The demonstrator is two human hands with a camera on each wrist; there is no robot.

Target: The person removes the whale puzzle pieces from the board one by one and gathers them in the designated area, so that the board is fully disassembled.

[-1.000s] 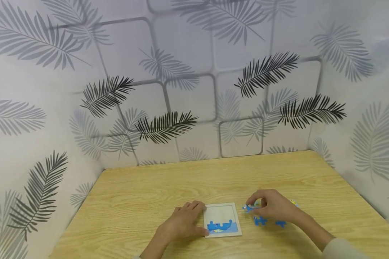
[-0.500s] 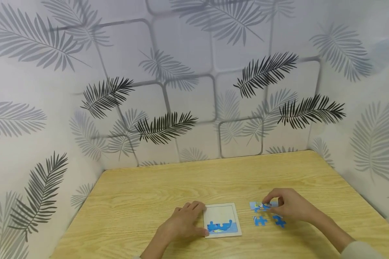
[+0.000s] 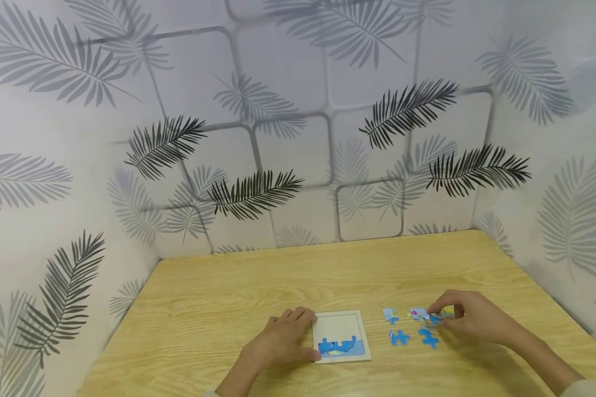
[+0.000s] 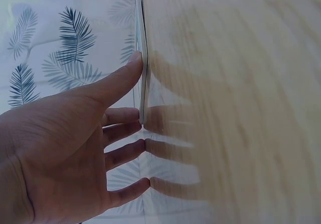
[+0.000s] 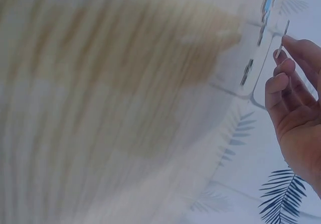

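A square white puzzle tray (image 3: 365, 342) lies on the table with blue jigsaw pieces (image 3: 342, 346) along its bottom. My left hand (image 3: 283, 339) rests at its left side; the thumb touches the lower left corner and the other fingers reach along the left edge. To the right, my right hand (image 3: 477, 317) pinches a blue jigsaw piece (image 3: 434, 318) between thumb and forefinger, above the loose ones. In the right wrist view that piece (image 5: 282, 44) appears edge-on, apart from the table. Loose pieces lie nearby, including a sun piece (image 3: 448, 311) partly behind the fingers.
Other loose pieces are a pale blue one (image 3: 390, 315), one with a pink swirl (image 3: 418, 314), and two blue ones (image 3: 399, 337) nearer the front. The wood-grain table (image 3: 258, 281) meets a leaf-patterned wall (image 3: 298, 220) at the back.
My right hand has moved right with the pinched piece, passing over the loose pieces and uncovering those on the left. The left hand and tray have stayed in place.
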